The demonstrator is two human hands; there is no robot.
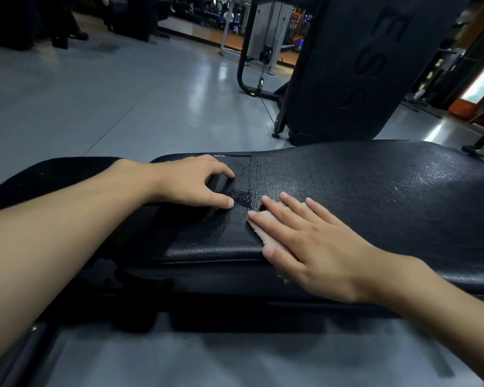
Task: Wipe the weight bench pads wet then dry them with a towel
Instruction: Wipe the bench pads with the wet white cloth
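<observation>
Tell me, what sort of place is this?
Most likely a gym: a padded black weight bench lies in front, a cable machine stands on the grey floor behind it, and a tall upright black pad is beside that.

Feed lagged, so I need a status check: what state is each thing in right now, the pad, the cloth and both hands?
Bench pad: beaded with water right of the seam, wet sheen beside it on the left.
Cloth: spread flat on the pad, mostly covered.
Right hand: flat, fingers straight, pressing the cloth.
Left hand: fingertips resting on the pad, holding nothing.
</observation>
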